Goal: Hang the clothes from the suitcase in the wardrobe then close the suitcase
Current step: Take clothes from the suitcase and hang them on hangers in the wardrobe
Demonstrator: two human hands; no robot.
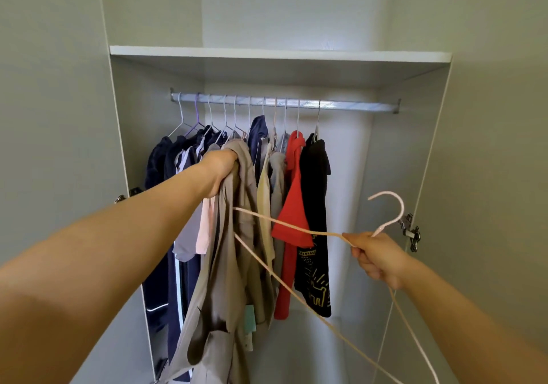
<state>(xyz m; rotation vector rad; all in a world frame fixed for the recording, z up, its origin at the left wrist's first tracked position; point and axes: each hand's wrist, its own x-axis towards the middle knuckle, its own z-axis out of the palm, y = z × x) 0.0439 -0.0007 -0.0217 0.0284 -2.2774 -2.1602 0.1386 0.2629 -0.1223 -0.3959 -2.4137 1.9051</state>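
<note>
- The beige garment (pixel 234 235) hangs limp in front of the wardrobe's hung clothes. It looks soft and light, so it is likely to sag or slide off.
- The left hand (pixel 221 173) has its fingers curled round the garment's bunched top.
- The pink hanger (pixel 296 227) looks thin and probably springy. The right hand (pixel 378 257) grips its neck with closed fingers, and one arm of it reaches the garment.
- The rail (pixel 355 105) is bare right of the black T-shirt (pixel 315 205), with the shelf edge (pixel 278 54) above. The door hinge (pixel 410 232) could snag the hook.
</note>
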